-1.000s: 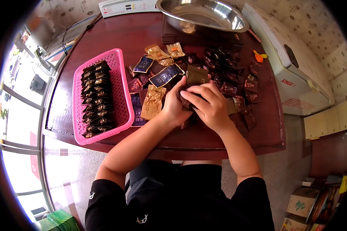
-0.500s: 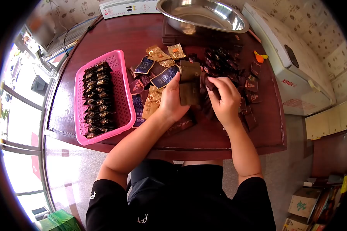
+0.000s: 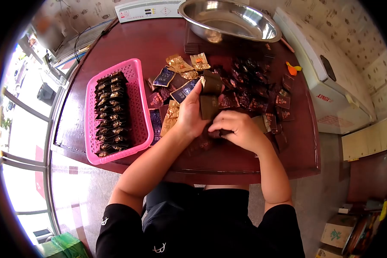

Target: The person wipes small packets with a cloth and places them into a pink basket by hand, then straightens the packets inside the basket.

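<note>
A matte, olive-brown, flat-sided folded packet (image 3: 209, 105) stands roughly upright at the centre of the frame. The left hand (image 3: 190, 115) grasps it, thumb along its near side; the other fingers are mostly hidden behind it. The right hand (image 3: 241, 131) has moved from beside the packet's right face down to its lower end, so the handling now centres there. Its fingers are curled together, pinching a dark brown, crumpled piece (image 3: 220, 133) whose full shape is covered.

Just beyond lie crinkled gold foil sachets (image 3: 179, 64) and flat navy sachets with pale borders (image 3: 164, 78); to the right spreads a heap of glossy dark maroon packets (image 3: 257, 81). At centre left, a pink perforated plastic basket (image 3: 136, 107) holds a close row of shiny black-and-gold packets (image 3: 112, 114). A polished, oval-looking steel basin (image 3: 232, 19) sits at upper centre on the glossy red-brown table (image 3: 133, 41).
</note>
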Available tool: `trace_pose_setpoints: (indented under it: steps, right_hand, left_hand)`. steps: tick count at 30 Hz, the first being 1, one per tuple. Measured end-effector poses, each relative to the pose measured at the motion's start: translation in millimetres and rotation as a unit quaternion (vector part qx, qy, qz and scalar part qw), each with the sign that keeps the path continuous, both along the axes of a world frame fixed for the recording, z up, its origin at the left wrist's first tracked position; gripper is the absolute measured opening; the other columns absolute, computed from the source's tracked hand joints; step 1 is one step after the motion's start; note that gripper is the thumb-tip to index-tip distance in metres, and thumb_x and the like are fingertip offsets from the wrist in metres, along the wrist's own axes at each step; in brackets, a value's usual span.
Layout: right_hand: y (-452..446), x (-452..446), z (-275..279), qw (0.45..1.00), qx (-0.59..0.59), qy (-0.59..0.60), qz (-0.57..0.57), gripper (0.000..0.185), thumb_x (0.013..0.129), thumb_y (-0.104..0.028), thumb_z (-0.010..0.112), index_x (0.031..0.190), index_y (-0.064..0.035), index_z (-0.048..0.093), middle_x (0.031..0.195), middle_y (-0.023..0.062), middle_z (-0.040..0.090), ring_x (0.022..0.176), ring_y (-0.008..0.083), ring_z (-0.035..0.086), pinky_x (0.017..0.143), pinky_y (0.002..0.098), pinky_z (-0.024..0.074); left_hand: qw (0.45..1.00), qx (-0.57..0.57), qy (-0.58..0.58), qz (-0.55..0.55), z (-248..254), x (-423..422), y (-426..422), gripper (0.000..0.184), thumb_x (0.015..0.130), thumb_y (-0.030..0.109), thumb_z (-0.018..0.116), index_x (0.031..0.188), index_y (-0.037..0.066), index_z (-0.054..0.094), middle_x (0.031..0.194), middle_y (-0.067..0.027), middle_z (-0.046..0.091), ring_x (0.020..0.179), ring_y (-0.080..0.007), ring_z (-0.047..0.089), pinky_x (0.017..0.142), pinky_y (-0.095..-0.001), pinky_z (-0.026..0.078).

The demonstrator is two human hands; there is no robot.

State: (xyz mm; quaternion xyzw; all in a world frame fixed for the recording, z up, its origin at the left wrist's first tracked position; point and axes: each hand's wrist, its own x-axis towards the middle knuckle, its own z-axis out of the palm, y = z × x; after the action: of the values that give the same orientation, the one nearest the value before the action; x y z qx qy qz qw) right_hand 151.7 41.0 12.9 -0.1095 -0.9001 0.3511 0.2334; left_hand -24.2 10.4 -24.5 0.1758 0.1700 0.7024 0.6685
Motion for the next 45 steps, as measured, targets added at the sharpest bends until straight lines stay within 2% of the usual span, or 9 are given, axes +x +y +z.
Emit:
trace_pose_setpoints:
  steps: [1,5,11,16,20,23,27,32,45]
  right_hand:
    - [0.2,-0.1,-5.3,1.000,0.002,0.002,0.001,0.028,0.068,0.000,0.073,0.093,-0.0112,0.072,0.091,0.0044,0.065,0.081,0.0252,0.062,0.074,0.0362,0.0520]
    - [1.2,2.8,-8.6,0.982,0.151,-0.049,-0.098,0.019,0.074,-0.017,0.076,0.092,-0.0105,0.073,0.088,0.0062,0.064,0.079,0.0271,0.063,0.072,0.0378,0.0525]
    - [9.9,11.8,10.9,0.948,0.213,0.018,-0.237,0.050,0.068,-0.047,0.082,0.067,-0.0041,0.056,0.074,0.0063,0.057,0.077,0.0271,0.059,0.065,0.0387,0.0485]
    - [5.0,0.9,15.3,0.890,0.274,0.169,-0.322,0.064,0.066,-0.026,0.089,0.112,-0.0029,0.050,0.131,0.0179,0.055,0.107,0.0341,0.061,0.089,0.0411,0.0521]
    - [1.5,0.7,16.8,0.896,0.314,0.186,-0.254,0.044,0.076,-0.006,0.077,0.115,-0.0005,0.058,0.114,0.0144,0.066,0.099,0.0336,0.065,0.089,0.0408,0.0529]
    - [-13.8,-7.1,32.0,0.906,0.360,0.119,-0.188,0.016,0.081,-0.003,0.068,0.096,0.0009,0.066,0.088,0.0149,0.068,0.080,0.0346,0.066,0.075,0.0408,0.0539]
    - [-10.1,-35.1,52.0,0.959,0.239,0.061,-0.141,0.012,0.085,-0.002,0.065,0.096,0.0035,0.064,0.085,0.0178,0.065,0.078,0.0367,0.065,0.069,0.0396,0.0513]
    - [21.0,-123.9,58.8,0.981,0.134,0.101,-0.100,0.021,0.089,-0.006,0.063,0.107,0.0065,0.063,0.089,0.0223,0.067,0.078,0.0387,0.065,0.069,0.0379,0.0510]
    - [32.3,-370.0,12.7,0.968,0.135,0.200,-0.075,0.018,0.088,-0.012,0.064,0.103,-0.0070,0.071,0.092,0.0201,0.068,0.088,0.0359,0.067,0.075,0.0416,0.0523]
  left_hand:
    - [0.998,-0.021,-0.059,0.014,11.2,1.6,0.0,0.038,0.105,0.031,0.042,0.139,0.016,0.047,0.119,-0.0076,0.061,0.106,-0.0206,0.059,0.096,-0.0360,0.048]
    - [0.998,0.051,0.001,0.049,20.4,5.8,-5.9,0.061,0.099,0.014,0.055,0.152,0.018,0.026,0.129,-0.0042,0.055,0.114,-0.0202,0.056,0.100,-0.0434,0.046]
    - [0.996,0.034,0.027,0.074,15.8,6.5,-6.9,0.065,0.091,0.005,0.061,0.148,0.021,0.034,0.142,-0.0073,0.042,0.120,-0.0214,0.052,0.104,-0.0487,0.042]
    - [0.987,0.064,0.106,0.101,8.2,16.7,-7.4,0.060,0.086,-0.003,0.068,0.138,0.016,0.046,0.128,-0.0026,0.049,0.110,-0.0136,0.056,0.095,-0.0347,0.050]
    - [0.971,0.071,0.194,0.116,41.5,31.3,-41.0,0.038,0.087,0.002,0.071,0.119,0.007,0.051,0.109,-0.0020,0.059,0.099,-0.0087,0.059,0.078,-0.0238,0.054]
    - [0.962,0.012,0.269,0.044,91.5,9.4,-89.2,0.048,0.091,0.008,0.069,0.133,0.006,0.046,0.111,-0.0046,0.061,0.099,-0.0103,0.059,0.083,-0.0267,0.051]
    - [0.622,0.122,0.723,0.276,125.5,-89.7,-135.7,0.055,0.090,0.017,0.069,0.140,0.004,0.047,0.133,-0.0188,0.056,0.125,-0.0295,0.053,0.104,-0.0411,0.043]
    - [0.425,-0.101,0.878,0.193,87.7,-246.9,-129.0,0.042,0.091,0.021,0.064,0.127,0.000,0.059,0.137,-0.0214,0.053,0.128,-0.0354,0.050,0.107,-0.0421,0.041]
    - [0.200,-0.061,0.931,0.299,25.9,-308.1,-106.2,0.036,0.093,0.037,0.057,0.105,0.005,0.068,0.113,-0.0147,0.060,0.115,-0.0333,0.054,0.098,-0.0419,0.045]
